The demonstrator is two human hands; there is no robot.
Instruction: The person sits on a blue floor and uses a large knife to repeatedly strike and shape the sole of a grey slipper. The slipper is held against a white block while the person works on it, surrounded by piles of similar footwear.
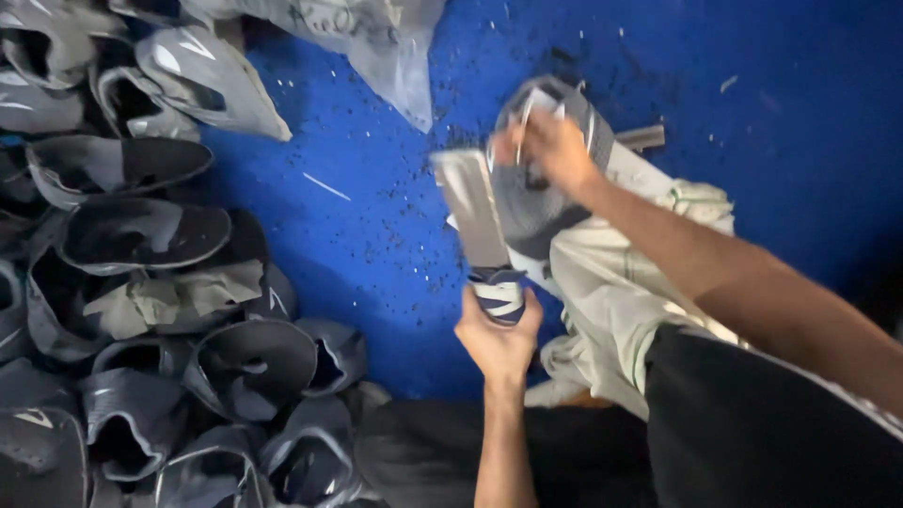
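The left hand (pixel 497 341) gripped the striped handle of a flat metal blade (pixel 473 209). At one o'clock, the right hand (pixel 552 146) pinched a grey knit shoe upper (pixel 536 202), touching the blade over pale cloth (pixel 616 282). At nine o'clock, dark shoe uppers (pixel 141 310) lay heaped on a blue speckled counter (pixel 376 235).

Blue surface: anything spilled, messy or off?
Yes. Dark specks are scattered over the blue surface, thickest near the left hand gripping a wrapped handle. The shoe uppers at left lie in a loose heap, not stacked. Nothing looks damaged.
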